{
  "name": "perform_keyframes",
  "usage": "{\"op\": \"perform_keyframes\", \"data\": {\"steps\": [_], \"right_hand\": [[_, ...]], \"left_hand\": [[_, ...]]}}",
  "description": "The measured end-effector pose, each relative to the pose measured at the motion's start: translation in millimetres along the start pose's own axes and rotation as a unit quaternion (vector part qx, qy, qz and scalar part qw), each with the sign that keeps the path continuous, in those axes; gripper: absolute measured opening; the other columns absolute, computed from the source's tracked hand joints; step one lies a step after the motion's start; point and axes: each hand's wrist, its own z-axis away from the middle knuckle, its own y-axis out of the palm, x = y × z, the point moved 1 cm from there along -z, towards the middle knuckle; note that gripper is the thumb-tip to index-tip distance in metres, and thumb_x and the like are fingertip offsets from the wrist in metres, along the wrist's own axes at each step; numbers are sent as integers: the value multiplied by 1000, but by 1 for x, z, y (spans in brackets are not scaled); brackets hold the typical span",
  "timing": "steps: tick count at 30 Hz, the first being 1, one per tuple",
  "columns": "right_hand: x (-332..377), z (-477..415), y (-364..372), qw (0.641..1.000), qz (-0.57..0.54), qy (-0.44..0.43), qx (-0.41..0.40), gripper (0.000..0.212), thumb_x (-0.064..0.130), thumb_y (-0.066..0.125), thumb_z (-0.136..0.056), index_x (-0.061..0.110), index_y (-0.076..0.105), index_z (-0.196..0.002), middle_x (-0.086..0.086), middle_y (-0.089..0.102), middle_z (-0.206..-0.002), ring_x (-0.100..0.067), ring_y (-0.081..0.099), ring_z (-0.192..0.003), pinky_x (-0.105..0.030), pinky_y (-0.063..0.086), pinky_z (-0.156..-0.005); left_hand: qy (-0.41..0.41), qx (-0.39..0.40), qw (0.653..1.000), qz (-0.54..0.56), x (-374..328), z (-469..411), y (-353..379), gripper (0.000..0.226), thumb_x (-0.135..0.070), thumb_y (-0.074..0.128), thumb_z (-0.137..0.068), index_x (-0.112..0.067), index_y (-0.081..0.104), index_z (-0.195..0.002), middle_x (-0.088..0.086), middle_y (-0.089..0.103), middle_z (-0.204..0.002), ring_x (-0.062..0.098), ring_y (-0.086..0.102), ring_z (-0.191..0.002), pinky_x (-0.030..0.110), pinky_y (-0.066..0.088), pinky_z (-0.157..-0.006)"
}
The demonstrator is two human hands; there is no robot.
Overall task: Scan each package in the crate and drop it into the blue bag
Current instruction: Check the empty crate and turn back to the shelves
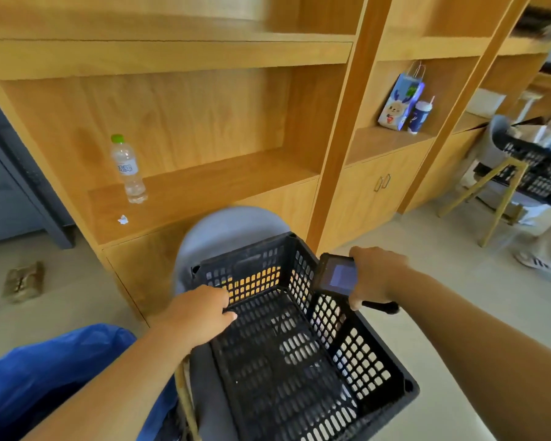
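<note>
Head cam showed the crate (357, 354) sitting on a grey chair (223, 230), with no packages inside that I could see. My left hand (198, 313) gripped its rim, probably to steady it, and my right hand (379, 275) was wrapped around the scanner (337, 276). The blue bag (54, 367) sat just left, handy for drops.

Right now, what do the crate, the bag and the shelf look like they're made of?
Crate: rigid black plastic, matte, moulded with a grid of holes.
Bag: thin blue plastic film, glossy, creased with highlights.
Shelf: wood or wood-look laminate, smooth satin; grain shows, but I cannot tell which.
</note>
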Motion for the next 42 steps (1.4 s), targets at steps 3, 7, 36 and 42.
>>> {"op": "perform_keyframes", "data": {"steps": [3,7,36,42], "right_hand": [[-27,4,-18,999,-17,42,14,67,48,82,-50,22,40,-95,5,48,-79,-16,47,-66,-28,35,-52],[-75,13,-39,996,-32,83,14,62,51,82,-46,23,42,-84,3,52,-80,-16,51,-67,-29,38,-54],[-476,-66,-173,996,26,42,-79,66,49,84,-51,23,53,-103,5,56,-84,-18,57,-81,-33,47,-68],[-496,-158,-216,994,22,-7,-105,66,49,83,-48,24,52,-100,5,57,-83,-14,55,-77,-29,48,-64]], "left_hand": [[24,-9,999,-32,-21,-8,-24,26,-48,52,-92,-22,57,-91,-6,57,-76,12,53,-65,28,38,-55],[41,-22,998,-49,-66,-19,-55,30,-43,49,-95,-15,55,-90,-3,48,-69,15,46,-63,31,31,-58],[0,-78,985,-157,-452,-205,-151,36,-48,48,-94,-22,57,-118,-3,59,-111,15,54,-90,27,41,-70],[-35,-88,988,-120,-461,-290,-180,36,-47,49,-94,-17,63,-108,-1,62,-97,15,53,-80,27,40,-66]]}}
